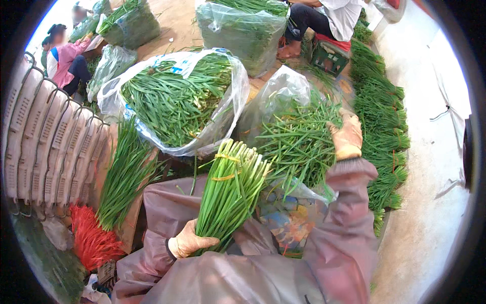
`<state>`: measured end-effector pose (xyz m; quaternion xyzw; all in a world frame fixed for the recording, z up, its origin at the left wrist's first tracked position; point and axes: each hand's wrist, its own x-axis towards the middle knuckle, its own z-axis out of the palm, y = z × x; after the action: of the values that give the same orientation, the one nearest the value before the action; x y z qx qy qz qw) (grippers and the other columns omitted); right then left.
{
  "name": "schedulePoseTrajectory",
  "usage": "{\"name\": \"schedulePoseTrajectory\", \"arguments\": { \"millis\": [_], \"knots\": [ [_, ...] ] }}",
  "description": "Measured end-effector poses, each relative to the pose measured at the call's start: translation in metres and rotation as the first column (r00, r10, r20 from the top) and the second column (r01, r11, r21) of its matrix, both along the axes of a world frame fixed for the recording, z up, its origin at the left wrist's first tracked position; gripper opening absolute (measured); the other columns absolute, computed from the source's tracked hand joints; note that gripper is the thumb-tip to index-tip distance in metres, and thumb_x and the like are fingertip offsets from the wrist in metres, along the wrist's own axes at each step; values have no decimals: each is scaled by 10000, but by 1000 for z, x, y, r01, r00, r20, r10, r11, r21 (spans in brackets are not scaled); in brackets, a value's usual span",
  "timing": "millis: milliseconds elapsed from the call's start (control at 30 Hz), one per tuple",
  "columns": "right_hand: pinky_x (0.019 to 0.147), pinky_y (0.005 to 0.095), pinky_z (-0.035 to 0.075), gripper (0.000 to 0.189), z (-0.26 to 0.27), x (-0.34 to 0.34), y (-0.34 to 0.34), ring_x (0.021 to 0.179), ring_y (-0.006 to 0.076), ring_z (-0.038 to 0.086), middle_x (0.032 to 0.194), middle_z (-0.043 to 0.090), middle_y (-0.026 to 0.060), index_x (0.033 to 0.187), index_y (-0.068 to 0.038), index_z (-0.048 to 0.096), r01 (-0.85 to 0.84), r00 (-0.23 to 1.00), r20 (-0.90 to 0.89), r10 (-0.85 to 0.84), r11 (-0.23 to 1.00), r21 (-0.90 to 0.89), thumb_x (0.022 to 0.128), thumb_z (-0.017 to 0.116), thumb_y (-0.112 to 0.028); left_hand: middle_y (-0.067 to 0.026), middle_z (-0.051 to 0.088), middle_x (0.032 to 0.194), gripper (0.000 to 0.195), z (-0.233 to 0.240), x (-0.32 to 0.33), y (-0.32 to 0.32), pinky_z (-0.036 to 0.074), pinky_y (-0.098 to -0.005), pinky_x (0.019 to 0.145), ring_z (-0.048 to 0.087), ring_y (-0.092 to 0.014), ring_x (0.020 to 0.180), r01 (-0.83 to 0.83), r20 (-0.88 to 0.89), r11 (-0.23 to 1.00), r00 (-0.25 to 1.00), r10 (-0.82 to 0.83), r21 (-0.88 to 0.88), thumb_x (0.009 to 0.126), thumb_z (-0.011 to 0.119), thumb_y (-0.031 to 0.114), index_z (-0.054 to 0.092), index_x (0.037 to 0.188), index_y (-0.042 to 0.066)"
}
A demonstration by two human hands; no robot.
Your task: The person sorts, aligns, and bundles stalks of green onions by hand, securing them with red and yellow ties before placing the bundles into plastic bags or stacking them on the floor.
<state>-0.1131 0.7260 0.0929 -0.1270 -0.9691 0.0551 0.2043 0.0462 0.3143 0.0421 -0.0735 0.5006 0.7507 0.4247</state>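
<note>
A gloved left hand, my left hand (194,239), grips a thick bundle of garlic chives (231,190) above my lap. Two yellow bands (226,178) circle the bundle near its pale cut ends, which point up and away from me. My right hand (346,131), also gloved, rests at the right edge of a loose heap of chive leaves (300,140). Its thumb and fingers are spread, and I see nothing clasped in them. Beneath and behind that heap lies a clear plastic bag (283,85).
A large open bag (237,110) of chives stands ahead. Loose chives (127,178) lie left, beside red ties (93,235) and stacked white crates (49,144). Tied bundles (379,125) line the right wall. A seated person (338,19) and other people are farther off.
</note>
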Motion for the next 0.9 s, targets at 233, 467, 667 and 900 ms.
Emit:
{"name": "schedulePoseTrajectory", "arguments": {
  "millis": [233, 467, 667, 900],
  "knots": [
    [827, 426, 476, 632, 4, 58, -163, 939, 388, 595, 1008, 621, 224, 1251, -83, 495, -285, 589, 457, 667, 700, -654, 744, 681, -410, -43, 600, 1128, 589, 3, -8, 15, 434, -296, 912, 553, -128, 1003, -19, -117, 978, 993, -5, -209, 699, 708, 6, 484, 1243, 25],
    [621, 375, 496, 205, -37, 42, -139, 629, 236, 608, 759, 635, 101, 987, -106, 647, -191, 778, 59, 625, 324, -926, 807, 553, -134, -37, 587, 1135, 672, -1, -2, 13, 428, -290, 913, 541, -120, 1003, -23, -212, 959, 976, -39, -282, 692, 726, 34, 432, 1296, 22],
    [758, 359, 498, 174, -50, -41, 3, 835, 280, 634, 914, 663, 122, 944, -114, 673, -87, 992, 90, 93, 993, -76, 860, 532, -174, -24, 593, 1127, 671, 16, -4, 19, 414, -286, 927, 532, -112, 1013, 14, -153, 961, 987, -58, -275, 658, 777, 51, 480, 1259, 25],
    [720, 410, 499, 637, 5, 8, -55, 822, 344, 633, 799, 653, 165, 1274, -72, 480, -163, 807, 281, 519, 654, -739, 760, 713, -370, -28, 593, 1138, 659, 4, -3, 16, 419, -290, 922, 536, -114, 1008, -6, -164, 949, 985, -48, -316, 661, 774, 46, 485, 1253, 20]
  ]
}}
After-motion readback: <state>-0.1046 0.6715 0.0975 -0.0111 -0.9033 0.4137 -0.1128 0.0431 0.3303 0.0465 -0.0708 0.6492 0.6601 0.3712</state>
